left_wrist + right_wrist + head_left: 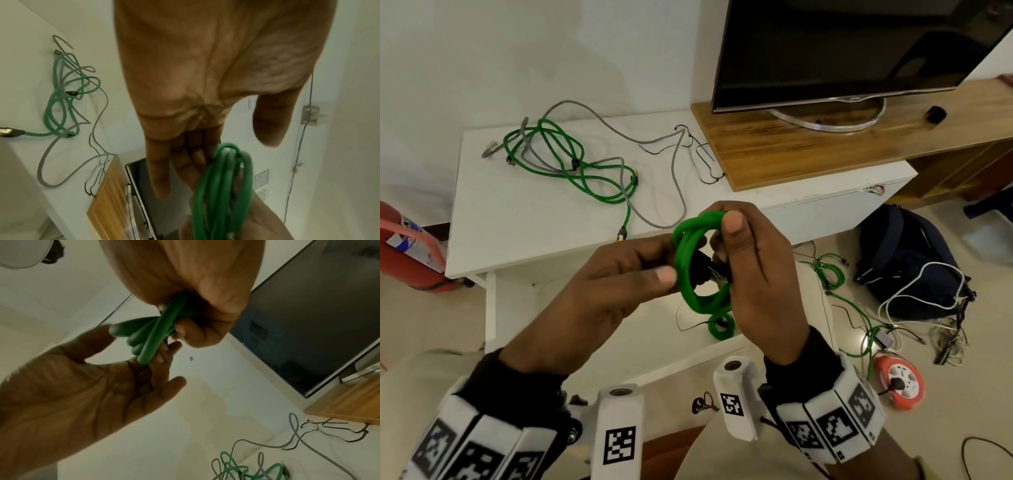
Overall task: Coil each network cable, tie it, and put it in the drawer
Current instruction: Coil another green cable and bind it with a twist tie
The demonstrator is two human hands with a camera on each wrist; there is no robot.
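One green network cable (700, 263) is coiled and held in front of the white cabinet (517, 219), right hand (753, 274) gripping it, left hand (619, 284) pinching its side, untied as far as I can tell, while tangled green and grey cables (571, 164) wait on the cabinet.

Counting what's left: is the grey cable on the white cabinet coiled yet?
No, the grey cable lies loose across the cabinet, tangled with a green cable.
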